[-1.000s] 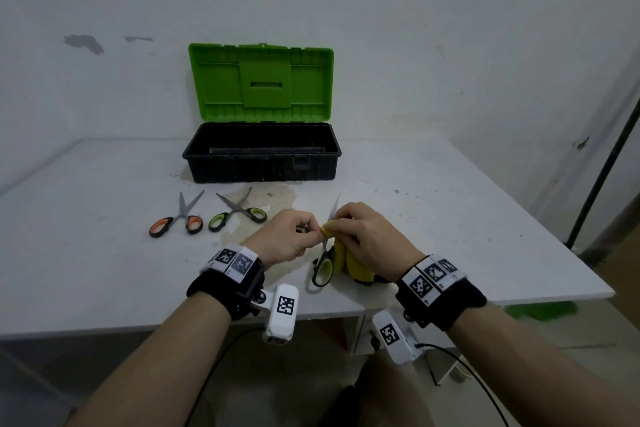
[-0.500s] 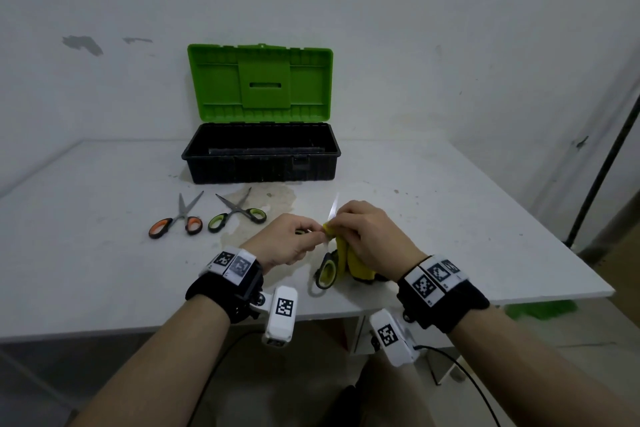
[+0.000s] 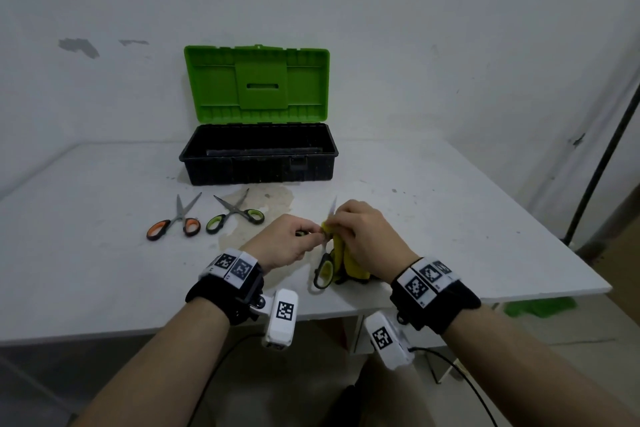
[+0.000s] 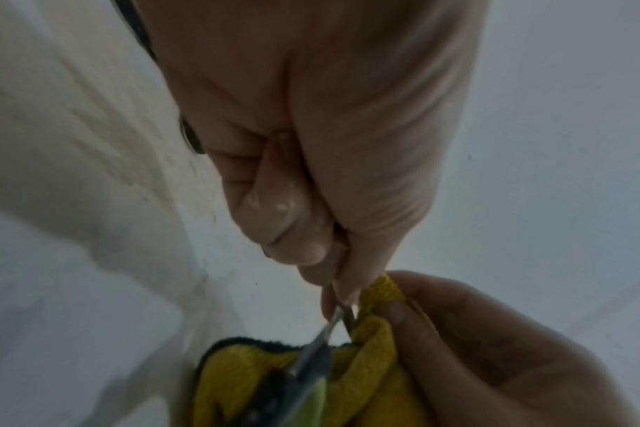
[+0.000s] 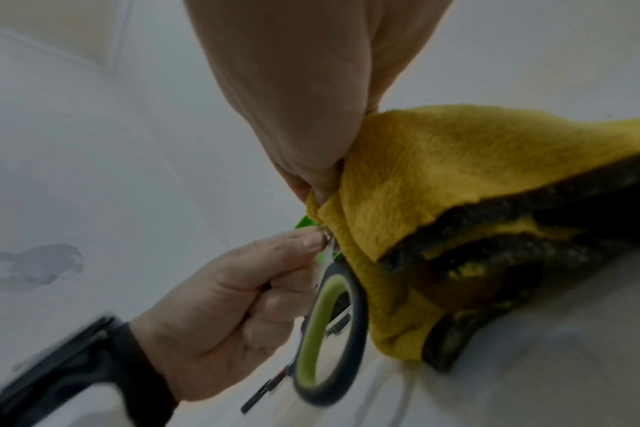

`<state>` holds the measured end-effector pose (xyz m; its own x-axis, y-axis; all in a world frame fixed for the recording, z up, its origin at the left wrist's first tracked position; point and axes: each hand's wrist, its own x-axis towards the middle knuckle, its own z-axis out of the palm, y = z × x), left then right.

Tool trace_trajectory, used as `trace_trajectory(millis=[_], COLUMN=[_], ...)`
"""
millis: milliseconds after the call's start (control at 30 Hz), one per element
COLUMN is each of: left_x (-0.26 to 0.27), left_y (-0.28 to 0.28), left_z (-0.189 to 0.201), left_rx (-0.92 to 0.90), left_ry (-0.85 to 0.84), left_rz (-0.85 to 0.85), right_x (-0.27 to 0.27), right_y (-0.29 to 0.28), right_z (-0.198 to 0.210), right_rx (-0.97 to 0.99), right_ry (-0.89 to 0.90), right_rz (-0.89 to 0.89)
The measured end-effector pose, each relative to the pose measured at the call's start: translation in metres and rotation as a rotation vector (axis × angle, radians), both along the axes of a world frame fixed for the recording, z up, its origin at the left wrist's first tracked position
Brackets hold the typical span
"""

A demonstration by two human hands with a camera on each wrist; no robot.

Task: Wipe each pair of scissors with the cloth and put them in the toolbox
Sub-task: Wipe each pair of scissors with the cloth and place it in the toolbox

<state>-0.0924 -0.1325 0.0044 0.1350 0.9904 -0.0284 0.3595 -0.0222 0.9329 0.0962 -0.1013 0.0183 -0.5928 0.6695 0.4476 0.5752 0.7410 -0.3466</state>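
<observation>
Left hand (image 3: 282, 242) pinched held scissors (image 3: 325, 265) near pivot; right hand (image 3: 363, 236) clamped yellow cloth (image 3: 349, 262) round blade, tip poking out beyond knuckles. Wiping looked underway on this pair, near table edge. Orange-handled scissors (image 3: 175, 224) and green-handled scissors (image 3: 235, 217) lay left, apparently unwiped. Toolbox (image 3: 258, 166) stood open at far side, no scissors visible inside. White table (image 3: 86, 253) stained near centre; white wall (image 3: 415, 45) scuffed.

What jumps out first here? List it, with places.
The open toolbox with its bright green lid stands at the table's far side. At the near edge, both hands work a yellow cloth over green-handled scissors.
</observation>
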Motion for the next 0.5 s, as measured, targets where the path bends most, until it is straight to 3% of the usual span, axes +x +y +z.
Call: trace_trajectory(millis=[200,367,500], left_x=[0.003,-0.005,0.001], left_y=[-0.001,0.001,0.000], left_z=[-0.004,-0.004,-0.003], left_rx=[0.010,-0.002,0.029], left_ry=[0.011,-0.076,-0.062], left_rz=[0.016,0.069,0.013], right_x=[0.000,0.000,-0.003], right_y=[0.023,-0.003,0.001], right_z=[0.013,0.008,0.008], right_rx=[-0.047,-0.041,-0.052], right_ry=[0.177,0.101,0.090], right_rz=[-0.204,-0.035,-0.078])
